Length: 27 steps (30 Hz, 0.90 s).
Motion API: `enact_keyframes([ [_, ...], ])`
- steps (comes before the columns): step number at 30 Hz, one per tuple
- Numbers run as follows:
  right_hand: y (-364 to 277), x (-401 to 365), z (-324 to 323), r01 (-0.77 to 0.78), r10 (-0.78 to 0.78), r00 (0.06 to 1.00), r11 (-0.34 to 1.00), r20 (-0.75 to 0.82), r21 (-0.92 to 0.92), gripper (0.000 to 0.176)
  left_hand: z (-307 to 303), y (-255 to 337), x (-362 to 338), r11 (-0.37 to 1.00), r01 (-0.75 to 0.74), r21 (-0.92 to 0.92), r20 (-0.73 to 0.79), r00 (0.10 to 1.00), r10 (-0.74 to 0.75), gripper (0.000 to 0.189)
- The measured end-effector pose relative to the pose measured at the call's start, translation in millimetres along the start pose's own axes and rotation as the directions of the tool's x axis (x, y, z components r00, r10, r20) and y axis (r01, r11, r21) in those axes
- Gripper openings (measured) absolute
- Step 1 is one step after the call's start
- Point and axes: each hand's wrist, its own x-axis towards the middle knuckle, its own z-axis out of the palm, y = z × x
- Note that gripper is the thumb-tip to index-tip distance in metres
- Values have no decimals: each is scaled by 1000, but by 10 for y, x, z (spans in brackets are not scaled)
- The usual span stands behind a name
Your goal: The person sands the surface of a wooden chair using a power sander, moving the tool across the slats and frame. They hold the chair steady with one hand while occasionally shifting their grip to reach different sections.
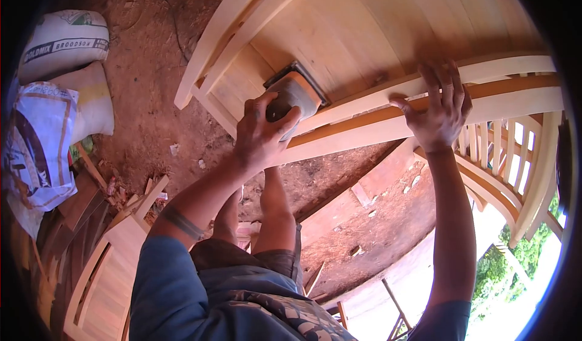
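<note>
My left hand (262, 129) is wrapped over the top of a grey electric sander (295, 97). Its dark square pad lies on the planked wooden panel (345, 35), close to the panel's near left corner. Along the near edge of the panel runs a pale wooden rail (364, 136). Farther right, my right hand (438, 107) lies across the rails with fingers spread, thumb toward the left, holding nothing. My palm hides part of the rail under it. The sander's underside is out of sight.
Filled sacks (63, 47) and a printed bag (42, 141) sit at left on the reddish dirt floor (145, 74). Wood offcuts (85, 198) and another wooden piece (112, 274) stand lower left. A slatted wooden frame (503, 153) is at right. A cable (176, 29) lies behind.
</note>
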Motion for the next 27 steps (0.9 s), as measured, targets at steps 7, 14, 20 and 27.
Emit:
enact_keyframes([
  [7,22,-26,31,11,-11,1000,1000,-19,-14,74,-2,-4,-87,999,4,51,18,1000,-5,66],
  [14,7,-12,2,15,-15,1000,999,-15,-44,75,1,44,-53,998,11,66,35,999,-13,69],
  [20,19,-6,31,13,-13,1000,1000,-21,-23,72,-51,16,-141,995,51,81,99,993,-59,69],
  [27,6,-22,4,-7,7,1000,1000,-13,-23,70,-9,246,100,993,38,111,25,999,-41,69],
])
